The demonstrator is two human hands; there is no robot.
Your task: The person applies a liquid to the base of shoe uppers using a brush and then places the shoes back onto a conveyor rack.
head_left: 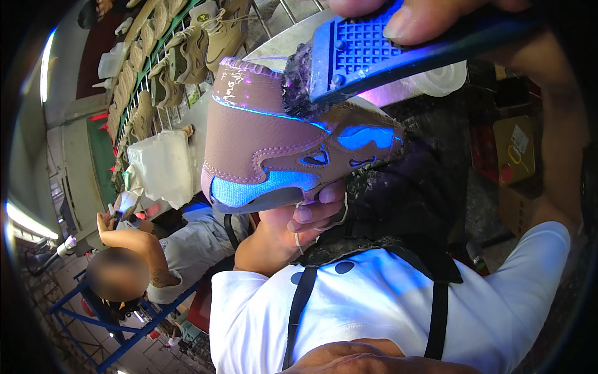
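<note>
My left hand [305, 218] is closed around a brown shoe upper [249, 124] from below, its fingers wrapped at the underside with a thin cord or lace by them. Panels of the shoe and a line along its edge glow blue under the light. Wet-looking shine covers the band near its top left edge. Above, my right hand [430, 19] grips a brush [367, 53] with a wide blue, grid-patterned handle. Its dark, clumped bristles [300, 81] lie against the shoe's upper side. Part of my right hand is cut off by the top edge.
Several tan shoes [187, 53] and soles stand on a rack at the upper left. Left of my shoe is a translucent plastic container [162, 165]. A co-worker [162, 249] sits at the lower left by a blue metal frame [134, 330]. A yellowish box [514, 149] lies at right.
</note>
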